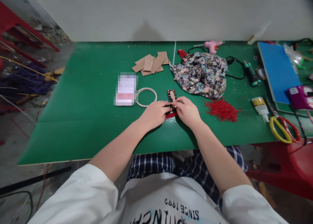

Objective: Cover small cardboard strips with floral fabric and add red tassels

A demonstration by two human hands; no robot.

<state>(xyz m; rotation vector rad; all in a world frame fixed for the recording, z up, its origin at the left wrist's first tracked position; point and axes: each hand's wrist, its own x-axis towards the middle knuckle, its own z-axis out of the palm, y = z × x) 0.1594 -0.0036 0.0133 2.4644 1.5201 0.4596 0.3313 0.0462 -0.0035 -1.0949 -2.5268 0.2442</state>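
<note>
Apparently to keep its covering flat, both hands work close together: the left hand (154, 113) and right hand (188, 112) have fingertips nearly closed, pinching the near end of the floral strip (168, 94) on the green counter (93, 126). Brown cards (152, 64) and floral cloth (201, 74) lie beyond, probably for easy reach, before a pale wall (171, 15).

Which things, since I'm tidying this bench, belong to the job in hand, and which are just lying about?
Job, seemingly: floral strip, touched by left hand and right hand; probably floral cloth, brown card pieces.

Seemingly just lying about: phone, pale ring, blue board.
</note>
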